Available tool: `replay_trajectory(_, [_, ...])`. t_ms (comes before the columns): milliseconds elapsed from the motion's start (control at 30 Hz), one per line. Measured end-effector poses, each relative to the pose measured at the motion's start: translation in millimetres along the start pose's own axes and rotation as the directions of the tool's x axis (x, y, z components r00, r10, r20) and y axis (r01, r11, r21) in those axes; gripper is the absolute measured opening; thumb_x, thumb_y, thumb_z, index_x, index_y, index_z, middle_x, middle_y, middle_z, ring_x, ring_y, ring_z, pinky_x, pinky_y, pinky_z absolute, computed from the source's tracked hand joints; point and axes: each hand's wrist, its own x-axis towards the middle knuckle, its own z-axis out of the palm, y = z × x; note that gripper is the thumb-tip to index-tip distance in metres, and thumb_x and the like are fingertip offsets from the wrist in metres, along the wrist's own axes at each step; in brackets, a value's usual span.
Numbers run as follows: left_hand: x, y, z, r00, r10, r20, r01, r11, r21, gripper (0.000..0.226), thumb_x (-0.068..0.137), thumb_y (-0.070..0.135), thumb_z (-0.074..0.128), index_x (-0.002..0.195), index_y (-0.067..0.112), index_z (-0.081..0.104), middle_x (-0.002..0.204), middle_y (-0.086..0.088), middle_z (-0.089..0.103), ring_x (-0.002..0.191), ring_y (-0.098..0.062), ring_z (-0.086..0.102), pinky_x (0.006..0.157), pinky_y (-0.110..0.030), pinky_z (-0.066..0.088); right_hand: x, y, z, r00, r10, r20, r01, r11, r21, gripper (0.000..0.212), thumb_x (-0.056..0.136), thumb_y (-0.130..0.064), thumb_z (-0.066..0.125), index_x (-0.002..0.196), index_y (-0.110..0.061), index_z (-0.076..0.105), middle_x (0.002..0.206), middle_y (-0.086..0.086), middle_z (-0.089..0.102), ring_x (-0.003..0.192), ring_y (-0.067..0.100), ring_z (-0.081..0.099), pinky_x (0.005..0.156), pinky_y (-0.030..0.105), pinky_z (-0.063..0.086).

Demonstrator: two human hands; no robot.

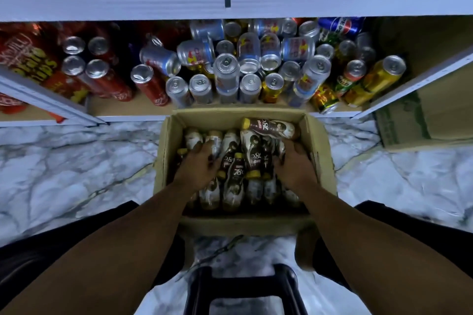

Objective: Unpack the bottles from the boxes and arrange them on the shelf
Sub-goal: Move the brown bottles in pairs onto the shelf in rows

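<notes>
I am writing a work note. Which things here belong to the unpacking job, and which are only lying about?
Job: box, bottles, shelf, left hand and right hand, both among the bottles.
Lying about: cans, snack bags, second carton, black stool.

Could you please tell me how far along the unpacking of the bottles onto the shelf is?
Done: nothing visible yet; the shelf shows cans and snack packets, none of these bottles. In hand: the left hand and right hand are both down among the bottles in the open cardboard box; whether either grips one is unclear. Left: the box looks nearly full, so almost everything.
</notes>
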Motion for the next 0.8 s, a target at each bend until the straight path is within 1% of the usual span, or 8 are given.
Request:
replay_trajectory(167, [11.9,-3.3,3.3,1.000,-0.022,0.005,0.022,0.999,-0.038,0.067,0.097,0.046,0.057,0.155,0.017,0.039,0.138,-0.019,0.058,0.121,-0.041,0.059,0.096,-0.047,0.054,4.6,3.3,9.5,0.999,0.021,-0.030,-0.022,0.999,-0.026,0.069,0.095,-0.023,0.063,0.155,-0.014,0.030,0.141,0.023,0.049,0.118,0.046,0.053,0.092,0.049,0.050])
replay_trajectory(267, [9.1,0.5,1.9,0.998,-0.041,-0.050,0.037,0.996,-0.077,0.061,0.096,0.040,0.065,0.150,0.018,0.046,0.137,-0.017,0.057,0.116,-0.039,0.061,0.093,-0.045,0.054,3.0,2.8,7.3,0.993,-0.071,-0.095,0.061,0.993,-0.104,0.060,0.090,-0.020,0.067,0.145,-0.012,0.045,0.131,0.021,0.054,0.116,0.043,0.049,0.096,0.048,0.045])
replay_trajectory(333, [4.0,5.2,-2.0,0.996,-0.034,-0.079,0.026,0.994,-0.105,0.057,0.094,0.028,0.068,0.147,0.018,0.049,0.132,-0.016,0.057,0.107,-0.038,0.064,0.087,-0.042,0.055,2.2,-1.7,2.1,0.987,-0.099,-0.124,0.086,0.991,-0.107,0.049,0.088,-0.015,0.069,0.135,-0.013,0.055,0.124,0.018,0.057,0.109,0.042,0.050,0.090,0.046,0.044])
replay_trajectory(433, [-5.6,10.3,-3.0,0.997,-0.023,-0.075,0.009,0.984,-0.179,0.056,0.091,0.012,0.068,0.144,0.016,0.054,0.131,-0.016,0.056,0.108,-0.036,0.064,0.091,-0.039,0.054,-2.5,-6.4,-5.4,0.983,-0.078,-0.167,0.085,0.996,0.039,0.036,0.084,-0.006,0.069,0.118,-0.016,0.065,0.111,0.013,0.065,0.098,0.038,0.062,0.079,0.039,0.049])
replay_trajectory(533, [-18.8,13.3,2.0,0.997,-0.077,-0.019,0.071,0.978,-0.198,0.058,0.092,0.015,0.069,0.148,0.014,0.051,0.151,-0.014,0.041,0.124,-0.033,0.059,0.103,-0.035,0.049,-17.6,-2.6,-8.3,0.989,0.052,-0.142,-0.015,0.968,0.250,0.026,0.090,-0.013,0.072,0.115,-0.015,0.067,0.108,0.009,0.072,0.098,0.030,0.066,0.076,0.028,0.043])
replay_trajectory(600, [-20.4,13.3,-0.8,0.990,-0.141,-0.023,0.133,0.967,-0.219,0.069,0.093,0.022,0.071,0.155,0.017,0.041,0.156,-0.016,0.037,0.129,-0.034,0.055,0.105,-0.034,0.047,-27.1,1.9,-6.8,0.986,0.115,-0.117,-0.070,0.940,0.334,0.022,0.092,-0.020,0.073,0.113,-0.017,0.066,0.101,0.006,0.070,0.096,0.029,0.064,0.076,0.027,0.040])
replay_trajectory(700, [-11.9,11.6,-6.7,0.986,-0.167,0.023,0.168,0.959,-0.227,0.082,0.095,0.024,0.069,0.162,0.023,0.022,0.135,-0.014,0.063,0.115,-0.032,0.063,0.089,-0.028,0.047,-33.9,6.8,-3.8,0.981,0.163,-0.109,-0.098,0.889,0.447,0.018,0.091,-0.024,0.076,0.103,-0.022,0.063,0.090,-0.004,0.063,0.088,0.025,0.062,0.073,0.031,0.042])
replay_trajectory(800, [-6.2,12.9,-8.2,0.978,-0.198,0.066,0.207,0.960,-0.186,0.083,0.095,0.029,0.069,0.162,0.023,0.020,0.128,-0.008,0.067,0.114,-0.033,0.064,0.089,-0.030,0.048,-36.9,6.9,-0.5,0.978,0.175,-0.118,-0.093,0.860,0.501,0.017,0.093,-0.030,0.074,0.097,-0.023,0.059,0.088,-0.005,0.063,0.081,0.020,0.060,0.069,0.032,0.044])
